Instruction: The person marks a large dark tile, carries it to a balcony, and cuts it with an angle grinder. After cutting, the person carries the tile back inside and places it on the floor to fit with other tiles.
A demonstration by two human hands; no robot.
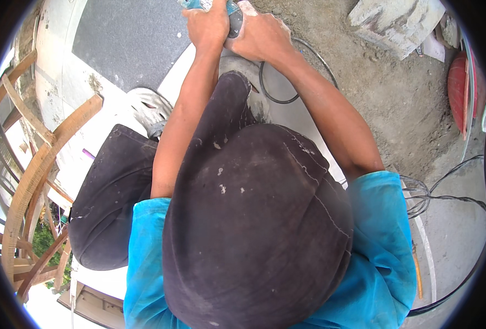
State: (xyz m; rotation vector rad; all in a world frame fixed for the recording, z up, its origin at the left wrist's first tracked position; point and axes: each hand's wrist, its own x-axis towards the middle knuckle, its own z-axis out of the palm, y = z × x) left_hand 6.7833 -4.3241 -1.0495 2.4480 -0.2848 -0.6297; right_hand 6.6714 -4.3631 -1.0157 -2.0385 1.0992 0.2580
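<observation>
At the far edge of the view my two hands are close together on a teal-and-black corded power tool (235, 23); its front end is cut off by the top edge, so I cannot tell its exact kind. My left hand (208, 27) is closed around its teal part. My right hand (262, 37), dusted with white powder, wraps the dark body. A black cord (262, 82) loops below the right hand. Left of the hands lies a dark grey slab (130, 46), with a pale strip along its near right edge.
My raised knee (254, 219) in dark trousers fills the middle. A pale, dirty clog (148, 112) is by the slab. Curved wooden pieces (51, 153) stand at left. Sandy ground (374, 104), a plastered block (396, 24), a red object (458, 90) and tangled cables (421, 194) are at right.
</observation>
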